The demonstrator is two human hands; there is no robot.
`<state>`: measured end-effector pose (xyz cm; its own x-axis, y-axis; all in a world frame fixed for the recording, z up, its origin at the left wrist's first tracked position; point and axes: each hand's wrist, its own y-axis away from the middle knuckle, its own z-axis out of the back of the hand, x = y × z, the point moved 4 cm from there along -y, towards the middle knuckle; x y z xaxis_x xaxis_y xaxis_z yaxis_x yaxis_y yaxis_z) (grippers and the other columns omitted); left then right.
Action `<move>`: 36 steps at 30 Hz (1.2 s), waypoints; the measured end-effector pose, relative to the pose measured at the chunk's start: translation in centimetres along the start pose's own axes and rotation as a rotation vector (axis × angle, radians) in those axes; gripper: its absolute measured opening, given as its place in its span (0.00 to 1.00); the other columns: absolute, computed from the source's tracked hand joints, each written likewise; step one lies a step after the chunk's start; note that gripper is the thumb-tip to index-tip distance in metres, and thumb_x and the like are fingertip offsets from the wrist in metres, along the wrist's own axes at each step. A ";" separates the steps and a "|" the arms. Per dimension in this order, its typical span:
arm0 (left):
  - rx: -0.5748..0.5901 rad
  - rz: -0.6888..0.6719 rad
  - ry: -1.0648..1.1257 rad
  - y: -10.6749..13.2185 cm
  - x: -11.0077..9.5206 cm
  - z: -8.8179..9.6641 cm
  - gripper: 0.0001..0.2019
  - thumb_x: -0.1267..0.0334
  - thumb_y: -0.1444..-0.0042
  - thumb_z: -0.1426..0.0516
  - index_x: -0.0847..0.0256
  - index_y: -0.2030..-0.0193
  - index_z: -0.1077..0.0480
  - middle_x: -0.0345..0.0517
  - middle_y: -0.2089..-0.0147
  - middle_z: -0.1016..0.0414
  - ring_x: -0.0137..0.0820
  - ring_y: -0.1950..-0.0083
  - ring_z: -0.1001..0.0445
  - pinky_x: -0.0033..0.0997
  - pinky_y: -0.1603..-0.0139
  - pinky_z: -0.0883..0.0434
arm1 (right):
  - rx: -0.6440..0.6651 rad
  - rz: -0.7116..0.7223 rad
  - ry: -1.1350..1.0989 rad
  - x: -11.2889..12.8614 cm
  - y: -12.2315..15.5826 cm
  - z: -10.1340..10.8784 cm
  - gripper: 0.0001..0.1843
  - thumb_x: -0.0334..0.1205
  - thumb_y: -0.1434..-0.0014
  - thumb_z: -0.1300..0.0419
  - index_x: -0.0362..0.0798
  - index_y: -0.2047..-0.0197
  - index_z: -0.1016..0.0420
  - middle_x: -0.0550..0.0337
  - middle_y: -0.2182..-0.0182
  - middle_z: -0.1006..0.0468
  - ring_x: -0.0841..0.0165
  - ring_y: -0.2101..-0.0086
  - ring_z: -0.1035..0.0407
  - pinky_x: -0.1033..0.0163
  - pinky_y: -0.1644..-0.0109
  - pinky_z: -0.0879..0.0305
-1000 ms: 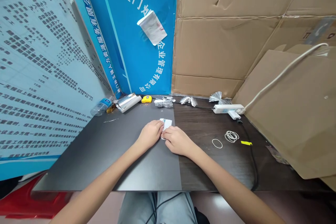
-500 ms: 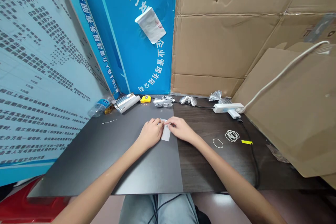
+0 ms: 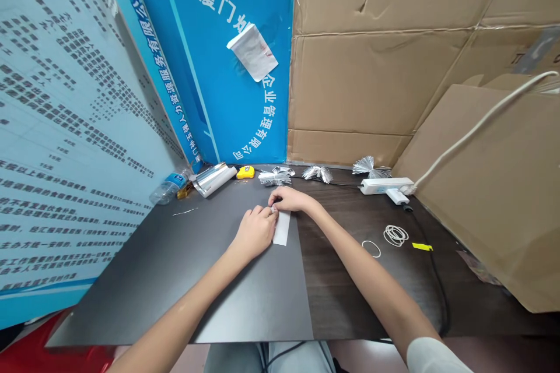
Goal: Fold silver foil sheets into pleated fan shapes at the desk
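On the desk (image 3: 144, 285) | right hand (image 3: 292, 199) risen | narrow pinch with left hand (image 3: 256, 232) on white strip (image 3: 282, 228)

two hands (image 3: 256, 232) (image 3: 293, 199), three foil tufts (image 3: 317, 173), one water bottle (image 3: 170, 189), one tape measure (image 3: 245, 172), one power strip (image 3: 380, 186)

Pale grey sleeve (image 3: 431, 356) — light blue jeans (image 3: 231, 358)
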<state>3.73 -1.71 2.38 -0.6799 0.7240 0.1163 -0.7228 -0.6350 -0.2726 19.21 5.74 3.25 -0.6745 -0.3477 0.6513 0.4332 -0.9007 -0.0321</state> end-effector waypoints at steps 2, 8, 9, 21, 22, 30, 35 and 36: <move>-0.005 -0.006 0.004 0.0 0.0 0.0 0.18 0.62 0.25 0.54 0.58 0.39 0.26 0.54 0.51 0.21 0.44 0.50 0.28 0.42 0.57 0.37 | 0.012 -0.008 -0.018 -0.2 0.2 0.0 0.15 0.23 0.47 0.38 0.44 0.58 0.16 0.57 0.61 0.15 0.69 0.62 0.24 0.68 0.59 0.32; -0.023 0.001 0.065 0.1 0.1 0.0 0.17 0.62 0.25 0.53 0.55 0.42 0.24 0.54 0.51 0.20 0.44 0.49 0.28 0.42 0.56 0.38 | 0.043 -0.042 -0.019 -0.6 0.6 0.0 0.19 0.23 0.45 0.39 0.44 0.52 0.18 0.58 0.62 0.17 0.70 0.65 0.26 0.69 0.61 0.33; -0.023 0.004 0.069 0.1 0.1 0.0 0.17 0.62 0.25 0.53 0.55 0.42 0.25 0.54 0.51 0.20 0.44 0.49 0.28 0.42 0.56 0.38 | 0.047 -0.046 -0.014 -0.6 0.5 0.0 0.17 0.24 0.45 0.38 0.44 0.53 0.18 0.58 0.62 0.17 0.70 0.64 0.26 0.68 0.61 0.33; -0.031 0.019 0.018 0.5 -0.1 0.3 0.18 0.60 0.24 0.54 0.56 0.42 0.23 0.53 0.42 0.21 0.44 0.44 0.28 0.43 0.54 0.36 | 0.077 -0.079 0.019 0.0 -0.1 0.0 0.15 0.27 0.48 0.32 0.43 0.55 0.22 0.56 0.59 0.19 0.69 0.63 0.26 0.69 0.63 0.33; -0.027 0.018 0.019 0.5 -0.2 0.4 0.18 0.60 0.23 0.54 0.56 0.43 0.23 0.53 0.43 0.21 0.44 0.45 0.28 0.43 0.54 0.36 | 0.082 -0.080 0.015 -0.1 -0.1 -0.1 0.17 0.26 0.48 0.33 0.43 0.54 0.22 0.56 0.59 0.19 0.69 0.62 0.26 0.69 0.63 0.33; -0.002 0.015 0.012 0.4 -0.3 0.3 0.18 0.61 0.24 0.54 0.58 0.47 0.22 0.53 0.52 0.20 0.44 0.50 0.27 0.42 0.57 0.38 | 0.143 -0.037 0.012 -0.1 -0.3 0.1 0.11 0.28 0.49 0.32 0.44 0.60 0.19 0.58 0.62 0.18 0.69 0.64 0.27 0.69 0.63 0.35; -0.008 0.020 0.029 0.5 -0.3 0.2 0.17 0.62 0.24 0.53 0.58 0.49 0.22 0.53 0.53 0.20 0.43 0.51 0.28 0.42 0.57 0.37 | 0.119 -0.009 0.020 0.2 -0.1 0.1 0.09 0.28 0.50 0.32 0.44 0.63 0.20 0.61 0.65 0.19 0.70 0.67 0.29 0.69 0.66 0.38; -0.007 0.022 0.033 0.5 -0.3 0.1 0.17 0.62 0.24 0.53 0.57 0.49 0.22 0.52 0.53 0.20 0.43 0.51 0.28 0.42 0.57 0.37 | 0.110 0.001 0.021 0.3 0.0 0.1 0.09 0.27 0.49 0.32 0.44 0.62 0.20 0.61 0.65 0.19 0.71 0.67 0.29 0.70 0.66 0.37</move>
<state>3.53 -2.24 2.33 -0.6912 0.7184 0.0787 -0.7067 -0.6490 -0.2819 19.07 5.62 3.51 -0.6859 -0.3550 0.6352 0.4962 -0.8667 0.0514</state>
